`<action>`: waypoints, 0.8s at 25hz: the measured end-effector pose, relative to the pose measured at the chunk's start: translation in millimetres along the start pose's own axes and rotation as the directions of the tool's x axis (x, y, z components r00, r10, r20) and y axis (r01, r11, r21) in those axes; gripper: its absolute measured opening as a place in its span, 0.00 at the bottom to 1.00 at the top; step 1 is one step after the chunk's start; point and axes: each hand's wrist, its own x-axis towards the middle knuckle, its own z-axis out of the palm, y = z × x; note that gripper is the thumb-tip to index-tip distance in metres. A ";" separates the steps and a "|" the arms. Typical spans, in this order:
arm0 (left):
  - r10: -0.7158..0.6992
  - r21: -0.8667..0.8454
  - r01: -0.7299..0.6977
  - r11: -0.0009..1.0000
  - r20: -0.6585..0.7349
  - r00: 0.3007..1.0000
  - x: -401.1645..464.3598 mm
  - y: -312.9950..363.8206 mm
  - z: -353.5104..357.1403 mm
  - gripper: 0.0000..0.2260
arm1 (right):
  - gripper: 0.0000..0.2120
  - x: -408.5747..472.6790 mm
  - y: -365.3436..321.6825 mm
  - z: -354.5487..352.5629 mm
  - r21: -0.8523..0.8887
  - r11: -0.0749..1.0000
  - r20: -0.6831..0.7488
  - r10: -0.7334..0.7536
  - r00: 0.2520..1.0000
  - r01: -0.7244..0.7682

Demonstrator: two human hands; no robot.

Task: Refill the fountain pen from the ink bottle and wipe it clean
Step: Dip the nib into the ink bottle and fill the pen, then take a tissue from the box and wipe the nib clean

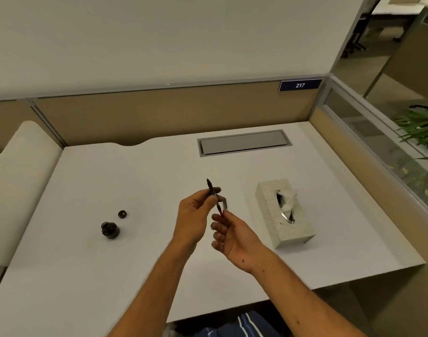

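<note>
A thin dark fountain pen (211,189) is held above the middle of the white desk (110,276), its nib pointing up and away. My left hand (196,212) pinches the pen's front part. My right hand (228,233) pinches the reddish rear end just below. A small grey piece (224,205) lies on the desk behind the hands, partly hidden. To the left stands the dark ink bottle (110,230) with its cap off. The round cap (122,214) lies just behind it.
A pale tissue box (284,212) with a tissue sticking out sits to the right of the hands. A grey cable flap (244,143) is set into the desk's back. Partition walls close the back and right side. The desk's front edge is near me.
</note>
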 end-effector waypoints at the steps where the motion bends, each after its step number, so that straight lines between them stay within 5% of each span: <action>1: 0.005 -0.004 -0.006 1.000 -0.034 0.999 -3.2 -0.6 10.6 0.10 | 0.16 -3.3 -5.8 -15.3 -0.067 0.998 -0.016 -0.005 1.000 0.004; 6: -0.031 -0.023 0.028 0.999 -0.142 0.989 -12.8 -5.2 41.9 0.09 | 0.09 -6.1 -37.5 -95.1 -0.412 0.900 -0.279 -0.275 0.920 0.144; 10: -0.056 -0.030 0.051 0.998 -0.166 0.985 -8.9 -7.4 49.2 0.09 | 0.03 10.4 -74.6 -163.9 -0.558 0.803 -0.494 -0.525 0.693 0.211; 13: -0.062 -0.015 0.060 0.998 -0.157 0.986 -3.0 -6.9 57.5 0.09 | 0.10 31.9 -90.5 -201.3 -0.699 0.696 -0.502 -0.641 0.580 0.165; 16: -0.055 -0.011 0.054 0.998 -0.166 0.985 3.3 -1.7 65.3 0.09 | 0.19 55.0 -103.3 -221.0 -0.801 0.594 -0.438 -0.664 0.605 0.071; 20: -0.068 -0.026 0.064 0.998 -0.183 0.981 8.9 -3.3 69.3 0.07 | 0.14 76.2 -117.2 -222.6 -0.872 0.490 -0.388 -0.656 0.648 -0.027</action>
